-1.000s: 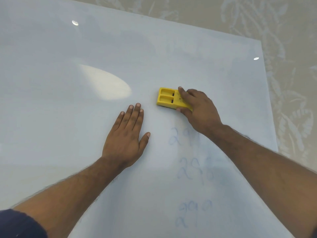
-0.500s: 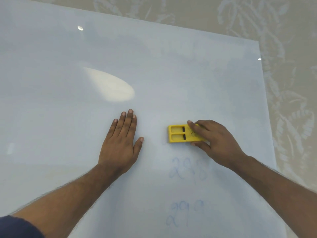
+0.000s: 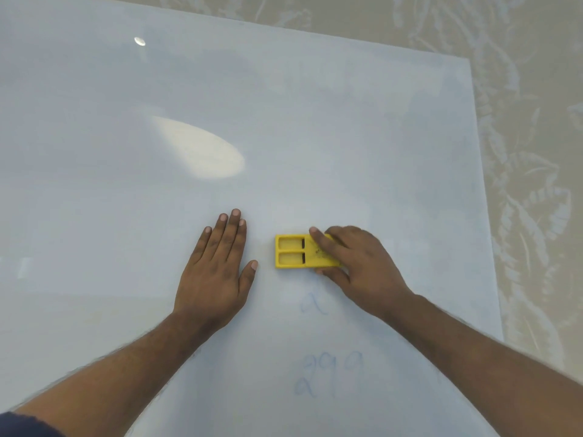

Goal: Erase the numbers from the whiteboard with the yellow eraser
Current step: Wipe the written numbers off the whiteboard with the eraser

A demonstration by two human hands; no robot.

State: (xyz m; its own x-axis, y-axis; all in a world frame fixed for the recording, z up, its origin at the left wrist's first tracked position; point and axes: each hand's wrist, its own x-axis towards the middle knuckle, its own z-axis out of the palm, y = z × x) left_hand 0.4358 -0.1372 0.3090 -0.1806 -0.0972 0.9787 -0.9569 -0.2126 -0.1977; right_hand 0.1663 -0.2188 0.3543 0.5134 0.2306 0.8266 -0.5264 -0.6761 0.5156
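A large whiteboard (image 3: 284, 121) lies flat and fills most of the view. My right hand (image 3: 362, 266) grips the yellow eraser (image 3: 293, 251) by its right end, fingers over the top and thumb on the near side, pressing it on the board. Just below the eraser a faint blue digit (image 3: 312, 305) shows. Nearer to me, more faint blue numbers (image 3: 331, 370) are written on the board. My left hand (image 3: 217, 272) rests flat on the board with straight fingers, just left of the eraser.
A beige cloth with a pale leaf pattern (image 3: 536, 152) lies under the board, showing beyond its right and far edges. A bright light reflection (image 3: 198, 149) sits on the board above my left hand.
My right hand slid the eraser down the board toward me; the upper rows of numbers are mostly wiped away, leaving one faint digit. My left hand stayed flat beside it.
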